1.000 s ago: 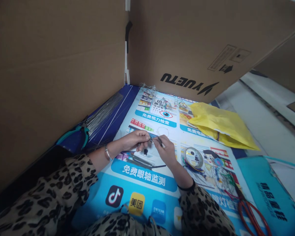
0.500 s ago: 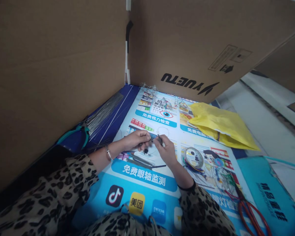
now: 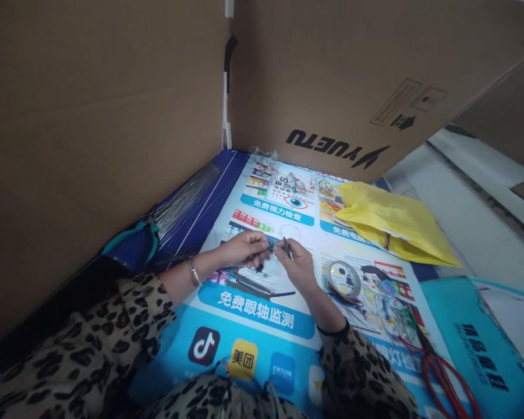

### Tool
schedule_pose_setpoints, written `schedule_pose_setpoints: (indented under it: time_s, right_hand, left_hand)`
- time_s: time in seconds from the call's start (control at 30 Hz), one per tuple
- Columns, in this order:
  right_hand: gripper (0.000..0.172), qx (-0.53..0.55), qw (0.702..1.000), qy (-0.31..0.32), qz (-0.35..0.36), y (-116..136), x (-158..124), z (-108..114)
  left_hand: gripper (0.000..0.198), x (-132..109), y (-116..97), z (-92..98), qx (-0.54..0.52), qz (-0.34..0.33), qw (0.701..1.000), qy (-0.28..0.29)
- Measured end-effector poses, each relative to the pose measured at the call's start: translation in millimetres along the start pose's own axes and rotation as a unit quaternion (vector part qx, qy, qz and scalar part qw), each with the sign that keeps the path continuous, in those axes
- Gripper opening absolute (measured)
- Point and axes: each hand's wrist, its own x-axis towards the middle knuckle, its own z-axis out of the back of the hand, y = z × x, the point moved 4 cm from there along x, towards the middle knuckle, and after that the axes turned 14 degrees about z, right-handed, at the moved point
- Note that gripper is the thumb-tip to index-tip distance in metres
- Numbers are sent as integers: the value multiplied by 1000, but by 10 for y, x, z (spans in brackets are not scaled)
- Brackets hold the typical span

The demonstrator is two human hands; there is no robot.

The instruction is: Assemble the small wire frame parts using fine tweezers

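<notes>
My left hand (image 3: 244, 249) is closed in a pinch at the middle of the poster-covered table. A small dark piece shows at its fingertips, too small to name. Close by on the right, my right hand (image 3: 297, 265) is also closed, around a thin dark stick (image 3: 287, 247) that pokes up between thumb and fingers. The fingertips of both hands almost meet. Below them several thin dark strips (image 3: 255, 286) lie on the printed poster (image 3: 255, 308).
Teal-handled pliers (image 3: 146, 244) and a bundle of thin wires (image 3: 186, 201) lie at left. On the right are a tape roll (image 3: 344, 279), a yellow bag (image 3: 397, 221), red-handled scissors (image 3: 445, 378) and a teal packet (image 3: 475, 331). Cardboard walls (image 3: 332, 75) stand behind.
My right hand has turned slightly, and the dark stick in it now stands more upright. My left hand has hardly moved.
</notes>
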Motion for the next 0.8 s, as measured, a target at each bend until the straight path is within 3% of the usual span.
schedule_pose_setpoints:
  time_s: [0.2, 0.47, 0.7, 0.8]
  right_hand:
    - [17, 11, 1000, -8, -13, -8, 2, 15]
    - [17, 2, 1000, 6, -11, 12, 16, 7]
    - [16, -4, 1000, 23, -4, 15, 24, -21]
    - [17, -1, 1000, 27, 5, 4, 25, -33]
  left_hand:
    - [29, -29, -47, 15, 47, -20, 998, -27]
    - [26, -75, -116, 44, -12, -20, 999, 24]
    - [22, -48, -135, 94, 47, -75, 994, -62]
    - [20, -45, -137, 87, 56, -80, 993, -72]
